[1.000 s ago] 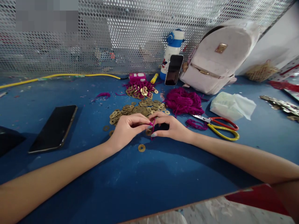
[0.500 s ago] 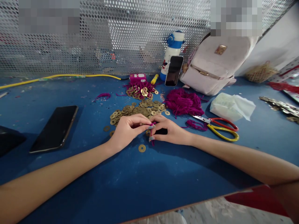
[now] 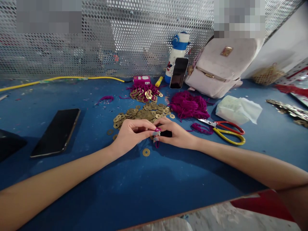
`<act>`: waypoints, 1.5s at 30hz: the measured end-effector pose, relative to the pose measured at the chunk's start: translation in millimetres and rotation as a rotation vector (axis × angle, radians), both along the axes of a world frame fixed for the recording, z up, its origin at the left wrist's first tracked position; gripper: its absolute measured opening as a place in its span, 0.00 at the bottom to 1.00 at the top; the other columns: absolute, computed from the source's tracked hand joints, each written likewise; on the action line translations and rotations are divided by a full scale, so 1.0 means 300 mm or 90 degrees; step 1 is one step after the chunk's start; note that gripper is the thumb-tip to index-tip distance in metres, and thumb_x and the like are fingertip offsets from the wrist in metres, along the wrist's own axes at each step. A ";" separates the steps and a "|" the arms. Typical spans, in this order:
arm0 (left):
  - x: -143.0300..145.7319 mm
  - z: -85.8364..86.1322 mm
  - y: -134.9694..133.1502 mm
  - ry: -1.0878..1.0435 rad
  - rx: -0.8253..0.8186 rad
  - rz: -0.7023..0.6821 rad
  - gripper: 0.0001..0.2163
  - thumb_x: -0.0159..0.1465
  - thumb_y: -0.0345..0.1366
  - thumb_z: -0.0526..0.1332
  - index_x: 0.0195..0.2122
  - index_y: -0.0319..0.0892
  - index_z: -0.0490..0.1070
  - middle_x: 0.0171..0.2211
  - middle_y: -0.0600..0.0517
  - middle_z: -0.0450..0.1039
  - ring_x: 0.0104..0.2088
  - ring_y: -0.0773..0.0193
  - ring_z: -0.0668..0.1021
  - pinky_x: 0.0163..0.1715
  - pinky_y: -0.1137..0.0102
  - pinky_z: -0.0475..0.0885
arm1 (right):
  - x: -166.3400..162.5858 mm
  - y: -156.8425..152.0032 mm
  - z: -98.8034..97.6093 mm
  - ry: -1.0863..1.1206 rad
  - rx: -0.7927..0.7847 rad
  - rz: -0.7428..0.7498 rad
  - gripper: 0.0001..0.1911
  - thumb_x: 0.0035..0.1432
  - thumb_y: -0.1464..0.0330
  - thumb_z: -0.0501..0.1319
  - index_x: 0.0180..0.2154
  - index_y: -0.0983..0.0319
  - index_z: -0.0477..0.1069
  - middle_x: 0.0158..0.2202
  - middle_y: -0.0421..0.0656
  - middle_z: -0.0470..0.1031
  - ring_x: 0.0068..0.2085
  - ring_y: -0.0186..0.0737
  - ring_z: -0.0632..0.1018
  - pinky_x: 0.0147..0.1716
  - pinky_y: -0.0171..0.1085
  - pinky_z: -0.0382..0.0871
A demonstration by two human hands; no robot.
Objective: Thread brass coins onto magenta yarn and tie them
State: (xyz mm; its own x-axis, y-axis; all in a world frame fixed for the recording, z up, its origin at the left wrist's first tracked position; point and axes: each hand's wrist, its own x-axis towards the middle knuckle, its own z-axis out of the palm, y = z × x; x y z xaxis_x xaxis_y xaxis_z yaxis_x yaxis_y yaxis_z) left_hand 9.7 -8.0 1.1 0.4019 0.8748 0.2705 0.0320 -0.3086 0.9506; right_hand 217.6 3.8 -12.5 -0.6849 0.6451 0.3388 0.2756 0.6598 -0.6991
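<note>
My left hand (image 3: 134, 134) and my right hand (image 3: 174, 133) meet at the fingertips over the blue table (image 3: 134, 189). Between them they pinch a short piece of purple yarn (image 3: 157, 145), whose end hangs below the right fingers. A brass coin, partly hidden, shows by the fingertips. One loose square-holed coin (image 3: 146, 152) lies flat just in front of my hands. Behind them spreads a pile of brass coins (image 3: 146, 112). Farther back is a heap of coins tied with purple yarn (image 3: 145, 92).
A purple yarn bundle (image 3: 189, 105) and scissors (image 3: 226, 128) with red and yellow handles lie to the right. Beyond stand a white packet (image 3: 238, 109), a backpack (image 3: 221, 67), a bottle (image 3: 181, 46) and a propped phone (image 3: 179, 73). Another phone (image 3: 56, 132) lies left.
My fingertips have drawn closer together around the yarn. The yarn now forms a small loop above the fingers, and its hanging end looks shorter.
</note>
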 end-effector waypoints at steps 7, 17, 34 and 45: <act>0.005 -0.010 0.007 0.061 -0.020 0.068 0.03 0.57 0.30 0.67 0.32 0.40 0.81 0.32 0.51 0.82 0.33 0.63 0.81 0.38 0.71 0.77 | 0.007 -0.010 0.018 0.083 -0.134 -0.057 0.15 0.62 0.70 0.61 0.51 0.60 0.72 0.46 0.45 0.75 0.42 0.38 0.74 0.36 0.36 0.67; 0.003 -0.009 0.001 0.129 -0.058 0.055 0.04 0.58 0.31 0.66 0.34 0.39 0.77 0.29 0.51 0.78 0.29 0.65 0.79 0.33 0.72 0.74 | 0.024 -0.001 0.012 0.272 -0.214 -0.047 0.09 0.64 0.64 0.62 0.34 0.59 0.80 0.32 0.41 0.76 0.35 0.34 0.74 0.39 0.37 0.68; 0.006 -0.004 -0.004 0.113 -0.047 0.039 0.04 0.58 0.29 0.67 0.30 0.39 0.71 0.27 0.54 0.76 0.28 0.68 0.78 0.31 0.75 0.72 | 0.029 0.005 0.012 0.331 -0.262 -0.011 0.10 0.63 0.64 0.63 0.31 0.60 0.79 0.30 0.40 0.75 0.33 0.32 0.74 0.37 0.35 0.69; 0.004 -0.005 -0.002 0.144 -0.027 0.048 0.08 0.59 0.29 0.65 0.40 0.40 0.76 0.26 0.55 0.73 0.28 0.67 0.77 0.32 0.73 0.72 | 0.066 0.035 0.063 0.419 -0.247 -0.076 0.09 0.59 0.61 0.67 0.29 0.58 0.80 0.27 0.39 0.74 0.31 0.32 0.73 0.32 0.33 0.67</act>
State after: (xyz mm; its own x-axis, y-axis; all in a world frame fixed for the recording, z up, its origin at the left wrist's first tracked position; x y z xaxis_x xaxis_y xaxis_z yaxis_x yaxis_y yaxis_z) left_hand 10.9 -8.6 -0.3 0.3808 0.9135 0.1430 0.2671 -0.2568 0.9288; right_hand 237.3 14.1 6.4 -0.3392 0.8573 0.3872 -0.2239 0.3263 -0.9184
